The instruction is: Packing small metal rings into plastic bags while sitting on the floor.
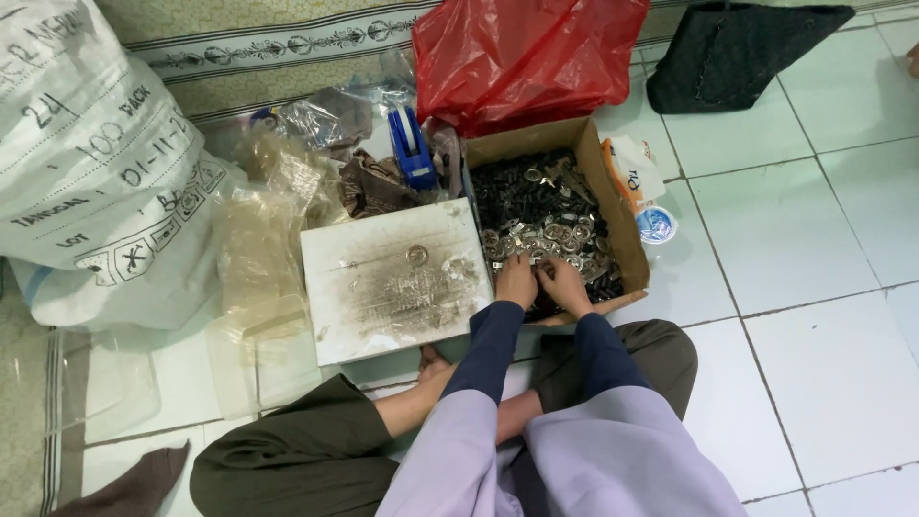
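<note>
person sits cross-legged on the tiled floor, knees nearest the cam, w/ a cardboard box just in front. everything below is placed relative to that box.

both hands are inside the box at its near edge, side by side and nearly touching. left hand has fingers curled down into the small metal parts; right hand same, fingers bent into the pile. can't tell how tight either grip is or whether a piece is actually pinched – fingertips are buried & too small to read. the parts fill the box: silvery ring-like pieces near the hands, darker bits toward the far end.

just left of the box, touching it: a white board, smudged grey, w/ one ring-shaped piece lying on it, apart from the pile. left-far of the box: blue tape dispenser among crumpled clear plastic bags. far left: big white sack. behind the box: red plastic bag. right of the box: small sealed water cup. far right-behind: dark cloth bag.

risks, my read: parts are small and loose, so a scoop or flick could send some over the low wall onto the tiles, where they'd roll off. the cup sits close to the box's right wall – an elbow or box nudge could tip it.
</note>
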